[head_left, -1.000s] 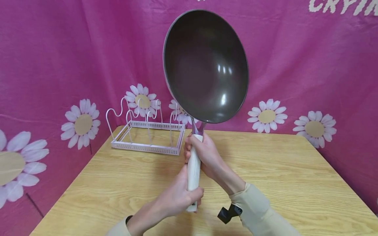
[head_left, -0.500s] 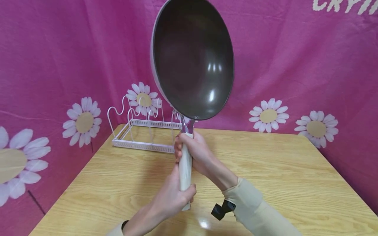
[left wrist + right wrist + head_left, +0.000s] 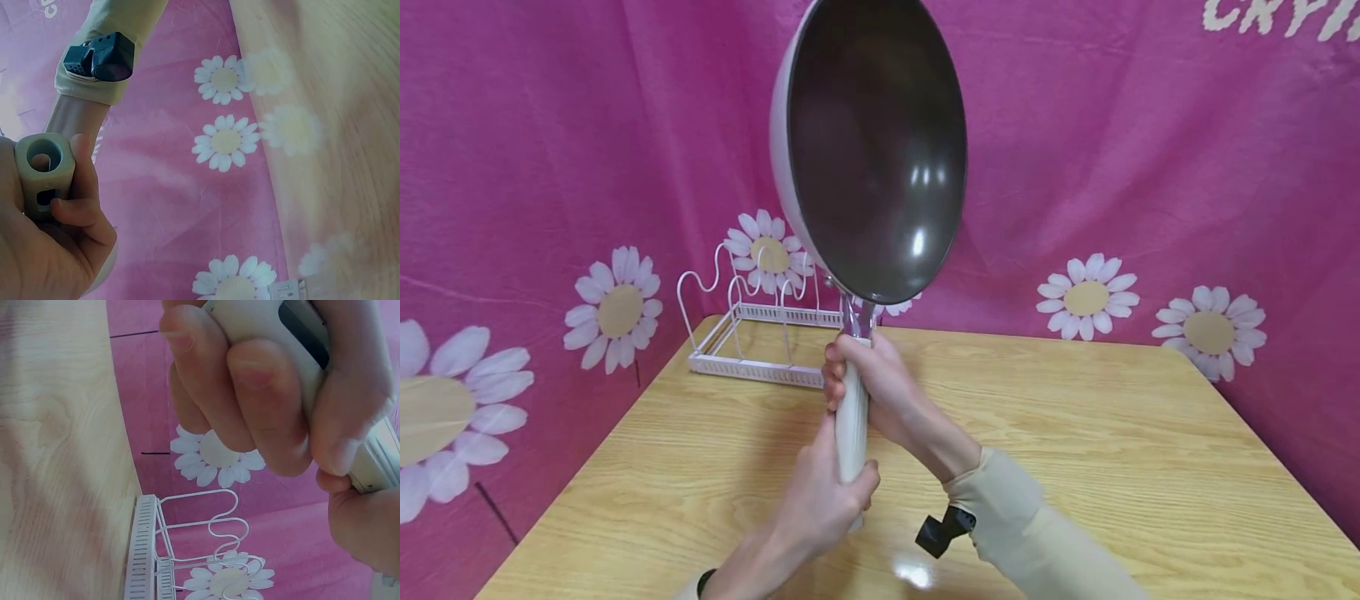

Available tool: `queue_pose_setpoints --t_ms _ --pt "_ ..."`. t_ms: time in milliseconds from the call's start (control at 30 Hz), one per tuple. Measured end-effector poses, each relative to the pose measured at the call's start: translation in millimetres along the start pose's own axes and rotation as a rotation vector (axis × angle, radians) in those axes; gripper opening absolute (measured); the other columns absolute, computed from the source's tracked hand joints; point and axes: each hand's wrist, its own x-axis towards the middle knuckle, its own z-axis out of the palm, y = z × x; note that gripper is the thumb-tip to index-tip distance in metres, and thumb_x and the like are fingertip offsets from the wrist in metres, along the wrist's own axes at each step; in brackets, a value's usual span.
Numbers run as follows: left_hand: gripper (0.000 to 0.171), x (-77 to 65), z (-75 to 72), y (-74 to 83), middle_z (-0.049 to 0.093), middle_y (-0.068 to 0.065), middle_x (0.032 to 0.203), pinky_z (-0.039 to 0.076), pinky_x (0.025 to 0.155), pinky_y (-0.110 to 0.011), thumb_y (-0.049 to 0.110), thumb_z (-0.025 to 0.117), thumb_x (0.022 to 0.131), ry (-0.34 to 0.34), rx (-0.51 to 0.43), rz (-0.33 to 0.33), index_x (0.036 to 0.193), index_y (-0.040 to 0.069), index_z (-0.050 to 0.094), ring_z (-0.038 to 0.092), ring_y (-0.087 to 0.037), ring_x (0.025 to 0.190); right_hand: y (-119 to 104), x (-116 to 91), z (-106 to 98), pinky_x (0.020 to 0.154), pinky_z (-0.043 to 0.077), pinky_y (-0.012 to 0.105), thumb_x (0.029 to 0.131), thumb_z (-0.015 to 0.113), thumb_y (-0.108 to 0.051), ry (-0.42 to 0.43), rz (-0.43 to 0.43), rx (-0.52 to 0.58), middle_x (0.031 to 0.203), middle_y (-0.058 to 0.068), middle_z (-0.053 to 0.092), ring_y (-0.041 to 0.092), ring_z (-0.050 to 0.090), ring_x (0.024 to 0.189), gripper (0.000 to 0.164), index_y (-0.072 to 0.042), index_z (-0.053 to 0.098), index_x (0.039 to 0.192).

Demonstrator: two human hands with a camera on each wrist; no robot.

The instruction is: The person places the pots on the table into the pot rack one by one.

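Observation:
A deep frying pan [image 3: 880, 158] with a dark glossy inside and pale outside is held upright, handle down, over the table; its top edge runs out of the head view. Both hands grip its off-white handle [image 3: 852, 425]. My right hand [image 3: 883, 385] wraps the upper part, just below the metal joint. Lower down, my left hand [image 3: 823, 492] curls round the handle's end. The left wrist view shows the hollow handle end [image 3: 47, 153] poking out of that hand. In the right wrist view, curled fingers [image 3: 269, 406] and the thumb close round the handle.
A white wire rack [image 3: 752, 371] with wavy dividers stands at the back left of the wooden table [image 3: 1075, 467], partly hidden behind the pan and right hand. A pink curtain [image 3: 1060, 150] with daisies hangs behind and along the sides.
The pan and both hands have moved left, and the pan went higher early on. It has turned, so its opening looks narrower and more of its pale outer side shows. Both grips stayed the same.

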Motion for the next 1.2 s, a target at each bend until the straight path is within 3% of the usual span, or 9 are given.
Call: queue_pose_setpoints --t_ms 133,267,433,533,700,933,1200 --pt "0.064 -0.3 -6.9 1.9 0.063 -0.006 0.072 0.052 0.045 -0.028 0.006 0.063 0.084 0.068 0.054 0.018 0.142 0.007 0.039 0.059 -0.009 0.051 -2.0 2.3 6.3 0.053 0.050 0.027 0.089 0.048 -0.006 0.001 -0.027 -0.058 0.061 -0.001 0.050 0.010 0.050 0.051 0.011 -0.008 0.047 0.078" --pt "0.047 -0.1 -16.8 4.9 0.061 -0.006 0.072 0.049 0.045 -0.026 0.008 0.066 0.081 0.138 0.119 0.032 0.125 0.006 0.051 0.057 -0.009 0.053 -4.7 5.3 9.7 0.058 0.053 0.027 0.091 0.052 -0.007 -0.006 -0.110 -0.258 0.067 0.001 0.057 0.012 0.056 0.059 0.003 -0.006 0.050 0.091" --pt "0.039 2.6 -28.5 6.5 0.055 -0.003 0.068 0.043 0.047 -0.025 0.009 0.068 0.079 0.181 0.219 0.036 0.116 0.007 0.054 0.050 -0.010 0.054 -10.6 8.3 11.1 0.063 0.047 0.026 0.090 0.061 -0.018 0.031 -0.198 -0.581 0.077 0.005 0.060 0.014 0.056 0.069 0.021 -0.007 0.049 0.104" --pt "0.041 3.7 -32.1 4.9 0.052 -0.001 0.066 0.040 0.046 -0.026 0.010 0.068 0.079 0.197 0.268 0.040 0.118 0.008 0.054 0.047 -0.010 0.053 -13.4 9.5 12.1 0.065 0.046 0.028 0.087 0.063 -0.020 0.043 -0.203 -0.673 0.084 0.005 0.053 0.014 0.051 0.072 0.029 -0.011 0.046 0.110" --pt "0.042 4.1 -33.1 2.7 0.050 0.000 0.065 0.037 0.047 -0.026 0.012 0.068 0.079 0.228 0.321 0.051 0.118 0.008 0.053 0.045 -0.010 0.053 -13.6 14.0 14.9 0.062 0.043 0.028 0.083 0.061 -0.012 0.005 -0.240 -0.692 0.081 0.003 0.051 0.013 0.047 0.070 0.026 -0.009 0.047 0.104" --pt "0.044 1.6 -32.5 1.3 0.052 -0.001 0.067 0.038 0.047 -0.027 0.011 0.068 0.079 0.241 0.318 0.038 0.120 0.008 0.050 0.046 -0.011 0.054 -11.0 18.3 17.8 0.061 0.042 0.027 0.082 0.059 -0.008 -0.078 -0.265 -0.661 0.077 0.002 0.052 0.012 0.047 0.068 0.019 -0.006 0.050 0.098" --pt "0.044 -2.5 -35.7 0.3 0.049 -0.002 0.071 0.038 0.050 -0.028 0.010 0.067 0.080 0.247 0.286 0.007 0.120 0.009 0.047 0.045 -0.013 0.059 -8.0 20.6 19.1 0.067 0.047 0.025 0.083 0.059 -0.008 -0.169 -0.322 -0.633 0.084 0.004 0.057 0.012 0.052 0.073 0.016 -0.005 0.053 0.098"
